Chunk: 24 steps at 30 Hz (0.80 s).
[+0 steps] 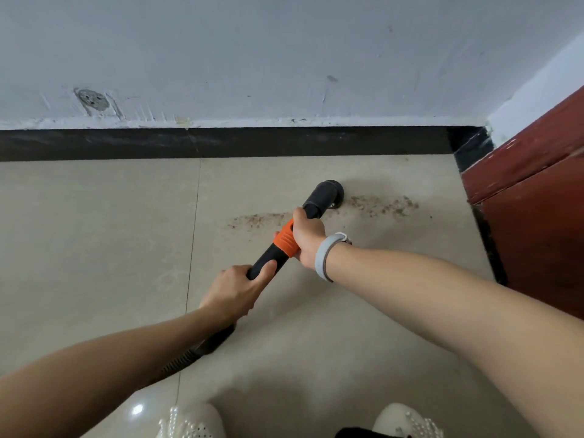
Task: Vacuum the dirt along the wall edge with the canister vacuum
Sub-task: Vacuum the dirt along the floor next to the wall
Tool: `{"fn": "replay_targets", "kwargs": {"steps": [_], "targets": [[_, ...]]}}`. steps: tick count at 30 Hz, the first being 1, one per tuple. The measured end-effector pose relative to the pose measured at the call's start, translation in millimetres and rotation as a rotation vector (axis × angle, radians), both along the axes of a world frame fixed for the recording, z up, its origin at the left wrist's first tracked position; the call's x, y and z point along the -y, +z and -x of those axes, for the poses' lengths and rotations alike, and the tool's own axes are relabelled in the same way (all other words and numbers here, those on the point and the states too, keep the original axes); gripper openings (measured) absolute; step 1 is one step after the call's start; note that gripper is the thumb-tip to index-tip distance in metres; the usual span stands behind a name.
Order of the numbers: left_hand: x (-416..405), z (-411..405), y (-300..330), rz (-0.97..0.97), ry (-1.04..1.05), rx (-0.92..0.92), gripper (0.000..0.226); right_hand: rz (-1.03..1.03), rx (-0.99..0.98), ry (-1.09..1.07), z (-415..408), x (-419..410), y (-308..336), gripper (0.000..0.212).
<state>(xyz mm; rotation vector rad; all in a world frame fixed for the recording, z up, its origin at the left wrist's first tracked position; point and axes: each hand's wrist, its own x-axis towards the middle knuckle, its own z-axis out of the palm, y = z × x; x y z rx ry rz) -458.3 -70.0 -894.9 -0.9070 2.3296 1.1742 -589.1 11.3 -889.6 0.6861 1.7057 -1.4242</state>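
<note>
On the tiled floor (94,216) I saw the vacuum wand (278,245) angled up-right toward the wall (284,58), nozzle (328,192) seemingly touching dirt (382,205), left hand (235,290) and right hand (308,240) fingers clamped round it.

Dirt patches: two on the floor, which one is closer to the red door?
The patch right of the vacuum nozzle, the dirt stretching toward the red door. The other patch lies left of the nozzle, beside the right hand.

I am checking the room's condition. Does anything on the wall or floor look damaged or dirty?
Yes. A grey gouged patch scars the white wall at the left, above the black baseboard. Brown dirt is strewn on the floor tiles, on both sides of the vacuum nozzle.
</note>
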Motion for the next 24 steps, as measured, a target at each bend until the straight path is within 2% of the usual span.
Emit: {"fn": "replay_targets", "kwargs": {"steps": [9, 14, 24], "targets": [[-33.6, 39.7, -7.0, 0.022, -0.061, -0.026, 0.052, -0.056, -0.085, -0.101, 32.3, -39.1, -11.9, 0.042], [-56.8, 40.6, -14.5, 0.044, -0.091, -0.035, 0.053, -0.061, -0.100, -0.126, 33.4, -64.6, -20.2, 0.039], [-90.6, 93.8, -7.5, 0.091, -0.322, -0.026, 0.054, -0.036, -0.081, -0.328, 68.5, -120.5, -6.6, 0.029]]}}
